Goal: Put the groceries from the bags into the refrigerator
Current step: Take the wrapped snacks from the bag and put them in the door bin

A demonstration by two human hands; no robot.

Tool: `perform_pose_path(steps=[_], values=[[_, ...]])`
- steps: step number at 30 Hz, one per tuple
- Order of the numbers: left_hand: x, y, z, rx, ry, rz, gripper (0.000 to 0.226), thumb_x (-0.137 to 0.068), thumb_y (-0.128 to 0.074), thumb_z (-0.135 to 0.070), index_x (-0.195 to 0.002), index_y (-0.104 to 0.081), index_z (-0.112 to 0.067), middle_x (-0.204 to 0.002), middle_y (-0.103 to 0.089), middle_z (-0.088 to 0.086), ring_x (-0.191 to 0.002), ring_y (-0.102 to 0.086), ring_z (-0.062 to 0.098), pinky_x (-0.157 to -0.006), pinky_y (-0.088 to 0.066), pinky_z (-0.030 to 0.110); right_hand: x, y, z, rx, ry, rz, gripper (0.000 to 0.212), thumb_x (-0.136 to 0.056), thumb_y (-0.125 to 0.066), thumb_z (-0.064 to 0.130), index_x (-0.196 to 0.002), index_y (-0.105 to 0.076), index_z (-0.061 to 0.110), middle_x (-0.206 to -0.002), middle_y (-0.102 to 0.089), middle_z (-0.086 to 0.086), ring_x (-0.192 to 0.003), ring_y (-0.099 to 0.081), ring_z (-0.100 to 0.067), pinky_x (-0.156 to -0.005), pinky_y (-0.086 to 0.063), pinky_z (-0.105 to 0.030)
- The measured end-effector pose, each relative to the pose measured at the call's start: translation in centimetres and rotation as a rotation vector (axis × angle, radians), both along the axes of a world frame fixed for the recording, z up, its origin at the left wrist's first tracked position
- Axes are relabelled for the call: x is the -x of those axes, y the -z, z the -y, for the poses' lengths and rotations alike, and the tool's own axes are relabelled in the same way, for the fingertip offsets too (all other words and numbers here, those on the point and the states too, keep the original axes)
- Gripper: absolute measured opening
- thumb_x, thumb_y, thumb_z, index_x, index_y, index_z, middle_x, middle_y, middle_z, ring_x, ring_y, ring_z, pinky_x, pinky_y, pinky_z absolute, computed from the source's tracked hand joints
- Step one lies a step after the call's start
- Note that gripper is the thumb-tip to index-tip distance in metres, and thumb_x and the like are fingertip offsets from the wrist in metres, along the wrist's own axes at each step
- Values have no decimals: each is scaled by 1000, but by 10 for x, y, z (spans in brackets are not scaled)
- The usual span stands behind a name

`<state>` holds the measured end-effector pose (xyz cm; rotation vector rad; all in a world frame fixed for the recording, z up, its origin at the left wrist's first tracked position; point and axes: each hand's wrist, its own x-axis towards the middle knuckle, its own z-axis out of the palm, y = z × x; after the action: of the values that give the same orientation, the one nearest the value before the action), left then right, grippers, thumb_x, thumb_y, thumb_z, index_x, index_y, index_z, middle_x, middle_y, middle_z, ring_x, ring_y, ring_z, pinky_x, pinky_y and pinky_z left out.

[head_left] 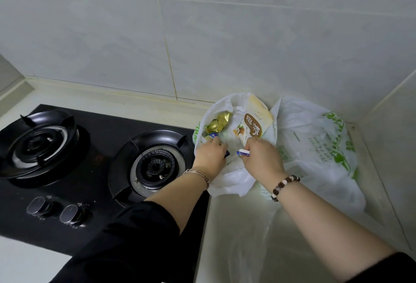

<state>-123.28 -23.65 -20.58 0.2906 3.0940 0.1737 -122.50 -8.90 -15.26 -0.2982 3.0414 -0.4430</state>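
Pale grey wall tiles [202, 23] back a cream table [236, 226] that ends in a corner. Set into the table is a black gas hob [101, 125] with 2 burners and 2 control knobs [37, 206] along its near edge.

Immediately right of the hob, touching its right edge, lies a white plastic bag [227, 181] with its mouth open. Inside it:
- 1 gold-foil item [218, 122], at the side nearest the hob;
- 1 cream packet [254, 122] with a brown label and a coconut picture, standing on the side away from the hob.

Further right of the hob, against the corner, lies a second white bag with green print [315, 147]. It touches the first bag, and its contents cannot be made out.

Both hands are inside the open bag. The left hand [209, 154], the one nearer the hob, has its fingers curled around a blue packet [215, 135], which shows at both sides of the hand. The right hand [263, 159] grips a small white-and-blue item [243, 152] that protrudes toward the left hand; the 2 hands are just apart.

A thin metal bangle [198, 173] sits on the left wrist and a brown-and-white bead bracelet [284, 186] on the right. Both sleeves are black.
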Motion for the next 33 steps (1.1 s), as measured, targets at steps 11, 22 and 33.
perform_pose_path(steps=[11,22,33], values=[[-86,-84,100,-382,-396,-269,37,-79,-70,-22,-113,-57,-11,-108,-48,4,-83,-58,25,-74,-50,36,-9,-43,109,163,-333,-90,6,-89,-52,13,-94,-56,12,-84,-62,-6,-76,-58,-26,-57,-42,-30],[-309,-153,228,-347,-1007,-424,54,-82,-69,-25,-131,-47,-22,-126,-56,-1,-112,-55,19,-89,-42,23,-168,-103,289,402,-899,-115,7,-89,-56,15,-87,-60,10,-83,-64,-6,-77,-58,-23,-61,-41,-30],[-695,-225,209,-50,-1557,-633,49,-83,-70,-23,-128,-49,-16,-120,-60,7,-105,-57,23,-83,-43,23,-519,-164,362,697,-1533,-23,12,-92,-58,21,-93,-63,9,-85,-64,-6,-77,-59,-23,-65,-49,-33]])
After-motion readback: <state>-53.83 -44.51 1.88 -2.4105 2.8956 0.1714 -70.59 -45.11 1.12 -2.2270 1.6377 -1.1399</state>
